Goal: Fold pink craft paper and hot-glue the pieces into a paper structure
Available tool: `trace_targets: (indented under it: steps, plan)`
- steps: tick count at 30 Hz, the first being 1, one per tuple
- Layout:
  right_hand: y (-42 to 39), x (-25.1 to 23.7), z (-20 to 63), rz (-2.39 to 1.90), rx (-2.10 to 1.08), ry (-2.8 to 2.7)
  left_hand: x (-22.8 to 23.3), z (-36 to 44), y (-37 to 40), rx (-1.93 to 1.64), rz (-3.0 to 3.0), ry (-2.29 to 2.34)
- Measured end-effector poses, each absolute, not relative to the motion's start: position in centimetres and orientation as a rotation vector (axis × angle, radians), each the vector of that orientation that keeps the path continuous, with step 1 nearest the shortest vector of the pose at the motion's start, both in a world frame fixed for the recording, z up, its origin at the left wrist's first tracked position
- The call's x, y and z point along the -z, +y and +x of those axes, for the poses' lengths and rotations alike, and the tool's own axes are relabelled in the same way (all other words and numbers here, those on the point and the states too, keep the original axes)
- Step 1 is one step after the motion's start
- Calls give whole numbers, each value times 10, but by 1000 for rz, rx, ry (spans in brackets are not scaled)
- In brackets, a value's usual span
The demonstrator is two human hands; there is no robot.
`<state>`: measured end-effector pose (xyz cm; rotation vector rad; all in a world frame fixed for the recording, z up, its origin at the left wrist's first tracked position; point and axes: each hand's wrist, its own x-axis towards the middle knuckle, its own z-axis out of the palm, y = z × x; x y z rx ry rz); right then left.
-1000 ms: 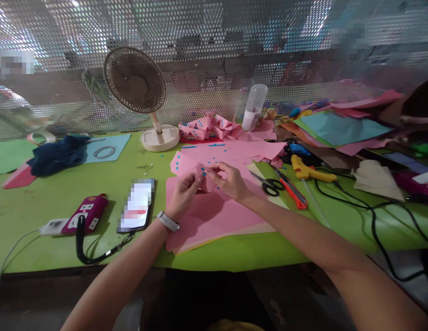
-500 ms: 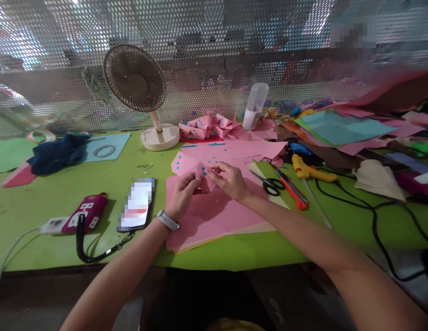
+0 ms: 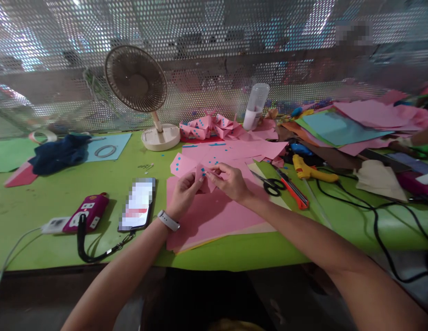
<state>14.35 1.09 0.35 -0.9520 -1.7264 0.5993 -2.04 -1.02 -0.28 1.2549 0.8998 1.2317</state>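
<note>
Your left hand (image 3: 184, 193) and your right hand (image 3: 231, 181) meet over the middle of the green bench (image 3: 62, 193), and between them they hold a small folded pink paper piece (image 3: 202, 174) with blue dots. The fingers of both hands are pinched together on it, the left from the near left side, the right from the right edge. The piece sits just above a stack of pink sheets (image 3: 214, 218) that lies flat at the near edge of the bench, under your hands.

A watch (image 3: 168, 221) is on your left wrist. Left of that wrist lies a phone (image 3: 137, 204), and further left a magenta device (image 3: 85, 212) with a black strap. Right of your right hand lie scissors (image 3: 269, 183), then a red utility knife (image 3: 292, 189), then a yellow glue gun (image 3: 312, 169) with a black cable trailing to the right.

Beyond your hands, more pink paper with blue dots (image 3: 221, 151) is spread flat, and behind it lies a heap of folded pink pieces (image 3: 209, 126). A small fan (image 3: 140, 89) stands to the far left of that heap and a white bottle (image 3: 255, 105) to its right. Coloured sheets (image 3: 341, 126) are piled at the far right, and a dark blue cloth (image 3: 58, 154) lies at the far left.
</note>
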Motion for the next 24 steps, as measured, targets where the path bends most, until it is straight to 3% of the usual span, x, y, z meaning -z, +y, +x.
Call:
trace_targets:
  steps: [24]
  plan:
    - [8, 1, 136, -874, -877, -1584, 6, -25, -7, -1320, 1293, 947]
